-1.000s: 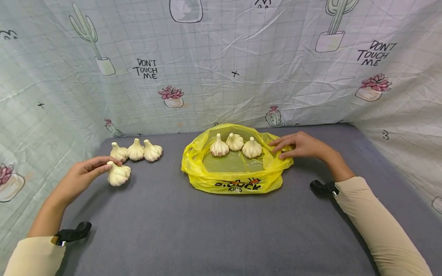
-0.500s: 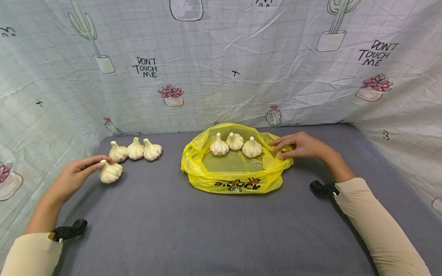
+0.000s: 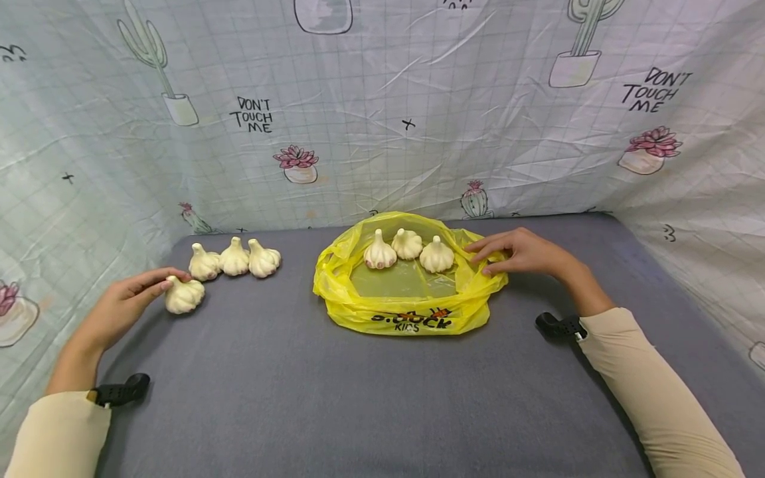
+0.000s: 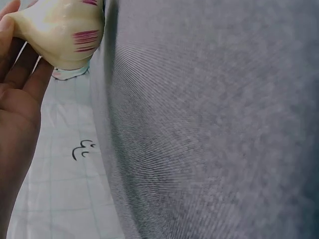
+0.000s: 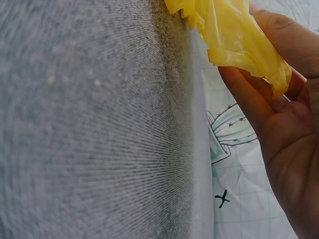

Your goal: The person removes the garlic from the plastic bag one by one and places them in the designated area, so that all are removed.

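My left hand [image 3: 122,305] pinches a garlic bulb [image 3: 184,296] by its stem at the left of the table. The same bulb [image 4: 62,32], cream with pink streaks, shows at the top of the left wrist view, right at the cloth. Just behind it stand three more garlic bulbs [image 3: 235,257] in a row. A yellow plastic bag [image 3: 406,317] with its mouth spread wide sits at the middle, three garlic bulbs [image 3: 436,255] inside toward its back. My right hand [image 3: 526,252] holds the bag's right rim between thumb and fingers; the yellow film [image 5: 244,45] hangs between them in the right wrist view.
A grey cloth [image 3: 370,405] covers the table. Behind it and at both sides hangs a pale curtain [image 3: 370,113] printed with cacti and lettering. Black wrist cameras [image 3: 122,390] are strapped at both cuffs.
My left hand has moved a little left and back with the garlic bulb, which now sits at the left front of the row. The right hand and the bag have stayed put.
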### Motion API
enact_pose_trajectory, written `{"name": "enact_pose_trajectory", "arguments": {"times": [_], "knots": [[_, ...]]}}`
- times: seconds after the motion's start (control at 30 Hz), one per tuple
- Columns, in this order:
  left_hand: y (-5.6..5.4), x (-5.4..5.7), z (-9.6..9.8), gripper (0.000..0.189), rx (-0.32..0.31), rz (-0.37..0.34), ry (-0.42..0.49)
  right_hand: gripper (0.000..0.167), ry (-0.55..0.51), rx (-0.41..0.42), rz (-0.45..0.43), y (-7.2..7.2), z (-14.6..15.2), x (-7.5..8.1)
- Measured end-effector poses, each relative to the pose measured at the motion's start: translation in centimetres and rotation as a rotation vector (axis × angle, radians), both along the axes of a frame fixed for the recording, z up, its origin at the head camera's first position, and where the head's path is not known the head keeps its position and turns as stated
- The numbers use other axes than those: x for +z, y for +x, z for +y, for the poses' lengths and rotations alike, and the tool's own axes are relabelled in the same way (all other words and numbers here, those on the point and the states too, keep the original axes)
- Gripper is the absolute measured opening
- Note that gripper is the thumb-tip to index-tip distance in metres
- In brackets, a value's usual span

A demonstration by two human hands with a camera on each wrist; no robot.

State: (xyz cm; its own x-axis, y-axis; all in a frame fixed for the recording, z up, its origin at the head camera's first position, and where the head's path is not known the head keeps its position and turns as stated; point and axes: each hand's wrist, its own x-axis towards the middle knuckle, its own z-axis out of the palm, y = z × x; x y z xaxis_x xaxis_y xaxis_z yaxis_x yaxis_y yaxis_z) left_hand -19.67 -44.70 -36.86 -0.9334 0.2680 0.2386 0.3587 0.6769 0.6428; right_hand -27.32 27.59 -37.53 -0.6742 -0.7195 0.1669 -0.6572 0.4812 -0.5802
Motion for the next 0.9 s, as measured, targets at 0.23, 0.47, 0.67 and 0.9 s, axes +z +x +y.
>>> {"name": "enact_pose_trajectory", "arguments": {"times": [0.23, 0.47, 0.67, 0.9], "knots": [[-0.2, -0.4, -0.3, 0.037, 0.055, -0.063, -0.003, 0.026, 0.0, 0.018, 0.002, 0.1, -0.1, 0.0], [0.1, -0.3, -0.1, 0.04, 0.033, -0.061, 0.059, 0.026, 0.014, 0.026, 0.013, 0.0, -0.3, 0.3], [0.2, 1.6, 1.2, 0.043, 0.095, 0.004, 0.091, 0.026, 0.019, 0.018, 0.017, -0.1, -0.2, 0.4], [0.2, 4.5, 3.9, 0.043, 0.091, 0.032, 0.088, 0.025, -0.011, 0.026, -0.001, 0.1, -0.2, 0.3]]}}
